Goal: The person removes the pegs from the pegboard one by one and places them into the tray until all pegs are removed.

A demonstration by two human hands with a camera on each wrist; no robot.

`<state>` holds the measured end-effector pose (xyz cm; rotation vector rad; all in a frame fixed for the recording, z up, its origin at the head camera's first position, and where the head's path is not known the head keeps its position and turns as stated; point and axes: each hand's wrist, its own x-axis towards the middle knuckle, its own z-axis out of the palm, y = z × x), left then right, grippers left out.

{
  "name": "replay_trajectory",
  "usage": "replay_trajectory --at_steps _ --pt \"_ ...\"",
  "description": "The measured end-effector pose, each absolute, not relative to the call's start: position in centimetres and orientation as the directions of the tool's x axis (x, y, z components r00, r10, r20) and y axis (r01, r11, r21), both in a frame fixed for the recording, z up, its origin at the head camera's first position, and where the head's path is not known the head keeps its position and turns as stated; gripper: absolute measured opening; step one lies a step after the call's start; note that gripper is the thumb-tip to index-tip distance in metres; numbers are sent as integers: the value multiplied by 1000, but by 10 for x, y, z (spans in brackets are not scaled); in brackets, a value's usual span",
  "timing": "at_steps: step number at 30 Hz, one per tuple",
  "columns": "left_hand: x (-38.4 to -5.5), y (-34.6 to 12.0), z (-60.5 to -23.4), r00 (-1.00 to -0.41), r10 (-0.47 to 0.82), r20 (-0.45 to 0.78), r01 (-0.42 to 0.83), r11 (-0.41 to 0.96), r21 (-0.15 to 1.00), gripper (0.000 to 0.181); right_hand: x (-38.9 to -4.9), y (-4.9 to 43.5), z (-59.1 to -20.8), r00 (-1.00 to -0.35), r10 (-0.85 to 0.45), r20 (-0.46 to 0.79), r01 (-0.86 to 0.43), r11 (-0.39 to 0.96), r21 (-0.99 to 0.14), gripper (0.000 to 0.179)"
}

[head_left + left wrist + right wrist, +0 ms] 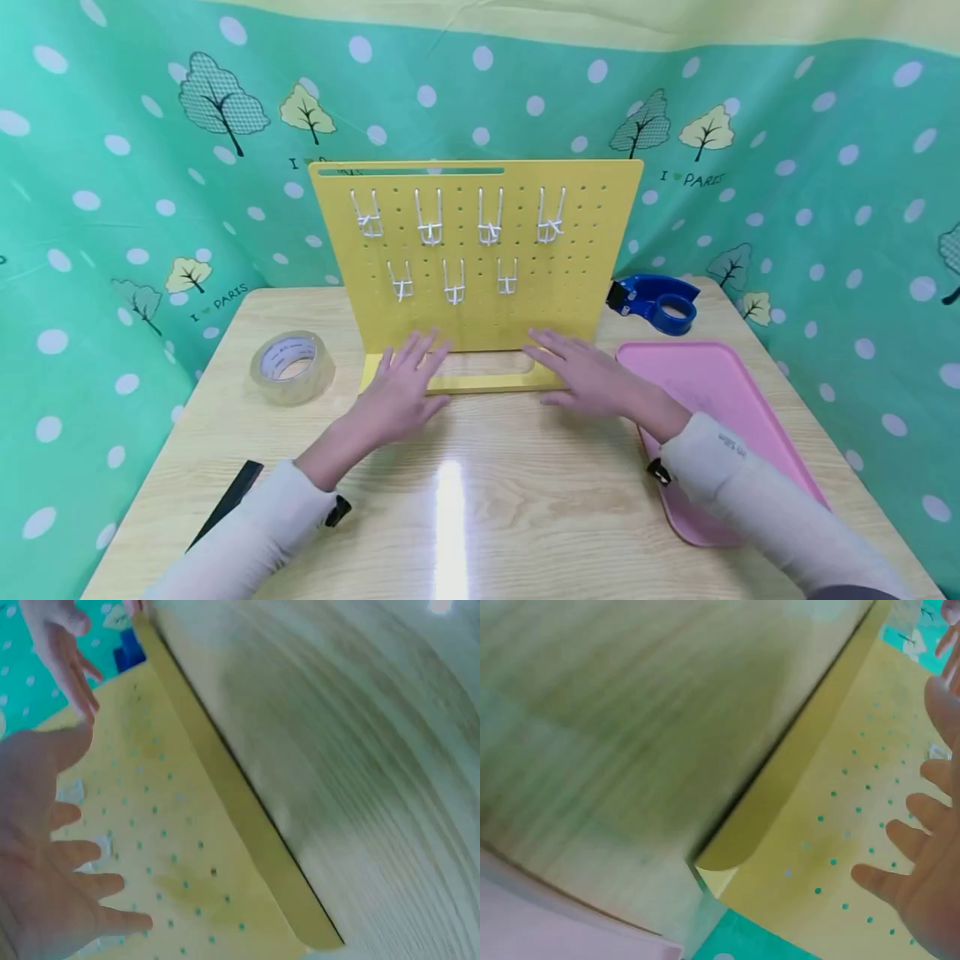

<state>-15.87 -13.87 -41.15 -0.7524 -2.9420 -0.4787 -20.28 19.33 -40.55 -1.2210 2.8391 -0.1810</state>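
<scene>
A yellow pegboard (480, 317) stands upright at the back of the table on a yellow foot with a cut-out slot. Several white wire hooks (454, 292) hang on it in two rows. My left hand (400, 392) is spread over the left part of the foot, fingers extended toward the board. Over the right part, my right hand (581, 371) has its fingers extended too. Both wrist views show the left palm (45, 862) and the right palm (937, 877) with nothing held. Whether the fingertips touch the board I cannot tell.
A roll of clear tape (315, 379) lies left of the board. Behind right sits a blue tape dispenser (652, 298). A pink tray (723, 367) lies at the right, partly under my right arm. A black strip (232, 496) is partly hidden by my left sleeve. A patterned curtain (480, 92) surrounds the table.
</scene>
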Motion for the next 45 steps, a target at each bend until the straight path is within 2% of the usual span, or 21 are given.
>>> replay_trajectory --at_steps 5,10,14,19,23,27,33,45 --pt "-169 -165 -401 -884 252 394 423 788 446 52 -219 183 -394 -674 -673 306 -725 682 -95 61" --pt "-194 -188 -392 -820 6 573 388 742 547 34 -244 165 -385 -670 -522 527 -664 739 -112 41" --pt "-219 -202 -383 -793 -184 581 333 668 666 36 -262 150 -381 -660 -427 618 -639 752 -164 32" --pt "-243 -215 -370 -820 -360 445 218 522 825 44 -277 136 -381 -599 -393 698 -659 737 -151 26" --pt "-256 -219 -365 -874 -344 343 174 438 882 44 -284 131 -385 -561 -382 734 -660 742 -118 19" --pt "-262 -216 -365 -903 -309 297 146 429 891 39 -286 129 -390 -550 -357 755 -645 756 -112 14" --pt "-266 -218 -368 -898 -321 300 152 413 898 34 -287 125 -394 -525 -322 787 -634 765 -110 9" --pt "-264 -227 -371 -900 -316 301 167 389 906 34 -286 121 -392 -496 -347 796 -647 759 -72 8"
